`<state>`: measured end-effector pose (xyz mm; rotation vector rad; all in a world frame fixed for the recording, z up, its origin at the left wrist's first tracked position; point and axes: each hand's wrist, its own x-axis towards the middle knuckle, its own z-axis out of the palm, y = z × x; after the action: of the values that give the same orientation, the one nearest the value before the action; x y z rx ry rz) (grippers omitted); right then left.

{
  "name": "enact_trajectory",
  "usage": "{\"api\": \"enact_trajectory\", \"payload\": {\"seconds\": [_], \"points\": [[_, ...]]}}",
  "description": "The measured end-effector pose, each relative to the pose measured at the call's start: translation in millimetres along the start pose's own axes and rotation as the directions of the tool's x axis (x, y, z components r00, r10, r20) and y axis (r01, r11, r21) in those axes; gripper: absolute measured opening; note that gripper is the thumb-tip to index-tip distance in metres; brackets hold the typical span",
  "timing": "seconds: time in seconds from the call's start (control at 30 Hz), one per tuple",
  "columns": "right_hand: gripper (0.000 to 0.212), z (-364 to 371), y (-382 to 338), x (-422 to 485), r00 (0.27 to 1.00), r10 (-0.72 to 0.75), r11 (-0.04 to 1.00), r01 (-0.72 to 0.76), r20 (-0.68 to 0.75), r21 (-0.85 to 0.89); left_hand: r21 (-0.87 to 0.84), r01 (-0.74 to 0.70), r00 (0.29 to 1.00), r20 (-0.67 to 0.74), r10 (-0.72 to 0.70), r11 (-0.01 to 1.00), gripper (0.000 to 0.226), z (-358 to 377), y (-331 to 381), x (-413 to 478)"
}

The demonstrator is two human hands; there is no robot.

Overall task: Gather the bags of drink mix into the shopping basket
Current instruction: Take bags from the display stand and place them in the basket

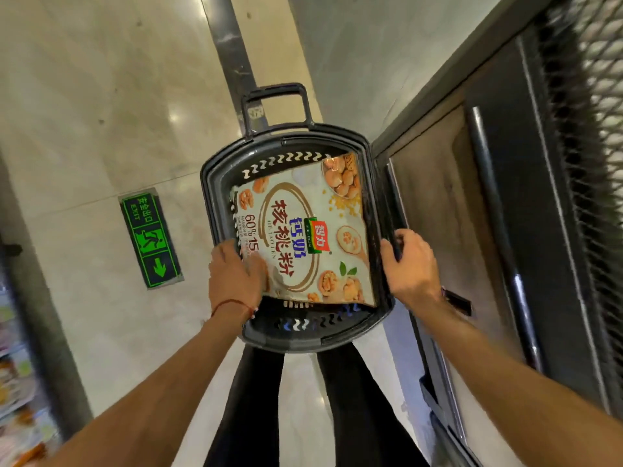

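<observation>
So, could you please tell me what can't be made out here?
Head view:
Inside of the shopping basket: covered by the bag of drink mix, so other bags cannot be told.
Right hand fingertips: curled over the basket rim.
Shelf goods: blurred, cut by the left edge.

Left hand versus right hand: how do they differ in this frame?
The left hand holds the bag of drink mix by its edge; the right hand grips the side rim of the shopping basket. The left wrist wears a red thread; the right wrist wears a dark band. Both hands are at the basket.
</observation>
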<state>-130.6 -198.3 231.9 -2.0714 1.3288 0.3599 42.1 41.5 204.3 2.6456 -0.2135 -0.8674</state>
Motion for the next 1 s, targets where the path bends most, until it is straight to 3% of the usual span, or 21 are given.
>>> {"api": "enact_trajectory", "payload": {"seconds": [0.2,0.4,0.63,0.87,1.0], "points": [[0.034,-48.0,-33.6,-89.3,0.987,-0.137,0.989,0.132,-0.086,-0.063,0.183,-0.256,0.967,0.05,0.251,0.949,0.046,-66.3,40.0,-69.3],[0.029,-73.0,-69.5,-162.8,0.967,-0.184,0.975,0.157,-0.177,-0.158,0.369,-0.486,0.871,0.131,0.474,0.792,0.048,-126.9,54.0,-113.9],[0.029,-69.1,-102.9,-236.4,0.941,-0.108,0.984,0.055,-0.321,-0.17,0.466,-0.739,0.653,0.316,0.689,0.486,0.049,-190.9,56.5,-119.7],[0.027,-57.9,-120.3,-310.5,0.857,0.08,0.995,-0.098,-0.509,-0.008,0.448,-0.878,0.405,0.507,0.761,0.169,0.049,-242.2,63.3,-127.2],[0.029,-47.7,-130.3,-347.4,0.823,0.177,0.984,-0.158,-0.54,0.082,0.449,-0.892,0.319,0.54,0.779,0.053,0.049,-256.3,72.7,-140.5]]}}
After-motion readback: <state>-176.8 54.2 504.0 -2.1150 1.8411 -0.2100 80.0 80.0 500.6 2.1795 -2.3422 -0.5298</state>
